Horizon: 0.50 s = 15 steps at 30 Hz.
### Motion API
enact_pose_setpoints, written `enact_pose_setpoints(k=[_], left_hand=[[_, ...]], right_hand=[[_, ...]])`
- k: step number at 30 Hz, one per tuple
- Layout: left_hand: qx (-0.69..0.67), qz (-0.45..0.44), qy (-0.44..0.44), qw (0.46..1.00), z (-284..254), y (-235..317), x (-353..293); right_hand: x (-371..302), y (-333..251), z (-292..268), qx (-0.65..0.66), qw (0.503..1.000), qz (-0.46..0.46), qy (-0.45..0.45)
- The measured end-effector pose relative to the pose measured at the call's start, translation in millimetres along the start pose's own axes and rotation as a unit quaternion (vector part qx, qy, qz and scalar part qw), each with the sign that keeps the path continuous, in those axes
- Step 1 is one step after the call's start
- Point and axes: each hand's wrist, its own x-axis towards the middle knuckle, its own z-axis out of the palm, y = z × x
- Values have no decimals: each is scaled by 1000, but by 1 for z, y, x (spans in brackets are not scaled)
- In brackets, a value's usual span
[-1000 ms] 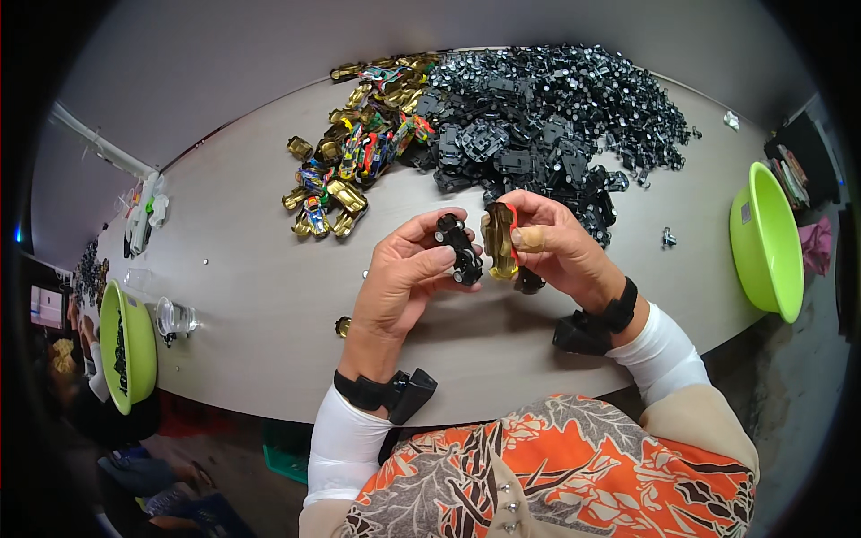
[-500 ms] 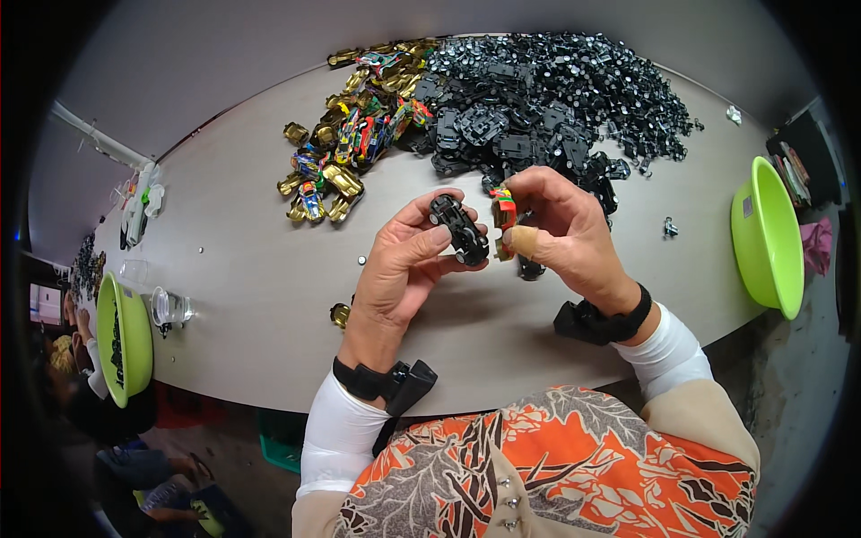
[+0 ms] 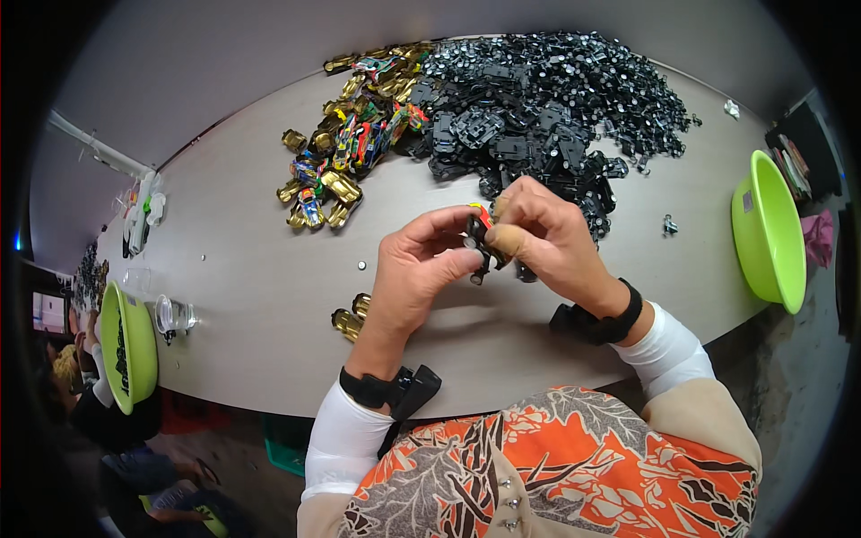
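My left hand (image 3: 404, 273) is closed round a black toy car chassis (image 3: 478, 262) with small wheels, tilted on edge. Pinched in my right hand (image 3: 554, 235) is a red and yellow toy car body shell (image 3: 484, 214). The two parts meet between my fingertips, which hide much of both; whether they are joined I cannot tell. Beside my left wrist, gold car bodies (image 3: 346, 324) lie on the table. Another black part (image 3: 526, 271) shows just under my right hand.
Colourful and gold car bodies (image 3: 343, 186) are heaped at the back, beside black chassis (image 3: 480, 127) and wheel sets (image 3: 628, 94). Green basins stand at the right (image 3: 778, 235) and left (image 3: 136, 345), with a clear cup (image 3: 172, 314) by the left one. A loose wheel set (image 3: 670, 224) lies rightward.
The chassis and body shell, apart before, now touch. My right hand has moved left, and the chassis has turned. More of the gold bodies shows beside my left wrist.
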Motion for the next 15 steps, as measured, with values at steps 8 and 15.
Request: enact_pose_setpoints(k=[8,15], left_hand=[[24,11,6,1000,-3,-6,0],[-40,-4,-25,999,-5,-5,0]], right_hand=[[7,-3,-9,228,943,239,-49],[11,-5,-18,257,925,274,-53]])
